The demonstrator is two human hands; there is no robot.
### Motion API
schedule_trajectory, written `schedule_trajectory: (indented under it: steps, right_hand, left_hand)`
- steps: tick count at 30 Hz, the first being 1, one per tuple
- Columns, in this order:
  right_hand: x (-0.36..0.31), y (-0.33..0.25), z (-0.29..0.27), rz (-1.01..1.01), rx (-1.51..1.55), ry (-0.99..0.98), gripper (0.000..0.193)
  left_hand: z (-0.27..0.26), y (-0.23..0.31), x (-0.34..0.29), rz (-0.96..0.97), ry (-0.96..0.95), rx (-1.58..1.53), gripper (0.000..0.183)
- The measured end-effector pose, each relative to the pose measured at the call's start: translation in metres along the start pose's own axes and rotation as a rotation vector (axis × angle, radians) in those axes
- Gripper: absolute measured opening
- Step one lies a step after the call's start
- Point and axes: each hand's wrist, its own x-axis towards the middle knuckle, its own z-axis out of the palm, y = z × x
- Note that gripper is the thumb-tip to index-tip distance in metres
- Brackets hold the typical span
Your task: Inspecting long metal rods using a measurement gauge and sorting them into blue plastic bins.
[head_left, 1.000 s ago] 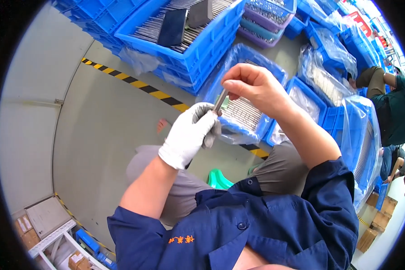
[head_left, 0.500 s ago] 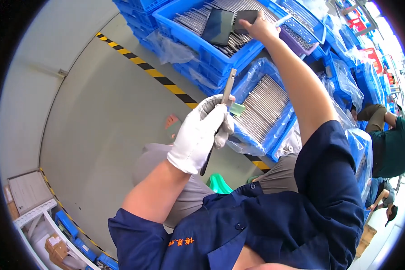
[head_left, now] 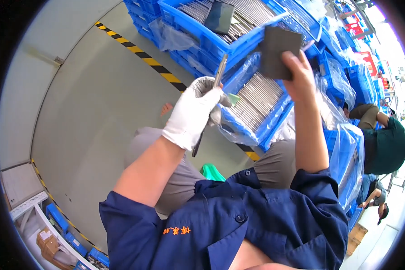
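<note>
My left hand [head_left: 191,112], in a white glove, is closed around a slim metal bar [head_left: 221,69] that sticks up past the fingers. Below the same hand a thin black end [head_left: 197,146] shows; whether it belongs to the bar is hidden by the glove. My bare right hand [head_left: 299,76] grips a flat dark grey rectangular pad [head_left: 276,51], raised over the nearer crate's far right corner. Under it, a plastic-lined blue crate [head_left: 262,143] holds rows of metal rods [head_left: 256,102]. A small green piece [head_left: 233,99] lies beside my left fingertips.
A higher blue crate [head_left: 202,33] of metal rods stands ahead, with a dark glossy slab [head_left: 219,18] on top. Stacked blue crates and clear plastic bags [head_left: 346,85] fill the right side, where another person [head_left: 384,148] bends. Yellow-black floor tape [head_left: 153,63] runs at left.
My right hand has lifted the dark grey pad off the higher crate and drawn it back toward me. My left hand keeps the metal bar, slightly lower and further left in view.
</note>
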Motion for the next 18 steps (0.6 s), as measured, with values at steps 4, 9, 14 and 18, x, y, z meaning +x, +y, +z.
schedule_trajectory:
  steps: [4,9,14,18]
  right_hand:
    - [-0.044,-0.006,0.042,-0.385,-0.75,-0.031,0.041]
    - [-0.054,-0.022,0.067,-0.776,-1.12,-0.336,0.041]
    - [-0.072,0.003,0.067,-0.902,-1.157,-0.374,0.039]
    - [-0.111,0.057,-0.033,-0.262,-1.394,-0.302,0.033]
  left_hand:
    - [0.004,-0.007,-0.009,-0.058,-0.056,0.034,0.015]
    - [0.009,-0.015,-0.029,-0.119,-0.093,0.125,0.022]
    - [-0.003,-0.028,-0.052,-0.055,-0.023,0.091,0.021]
    - [-0.01,-0.019,-0.058,0.027,-0.078,-0.056,0.024]
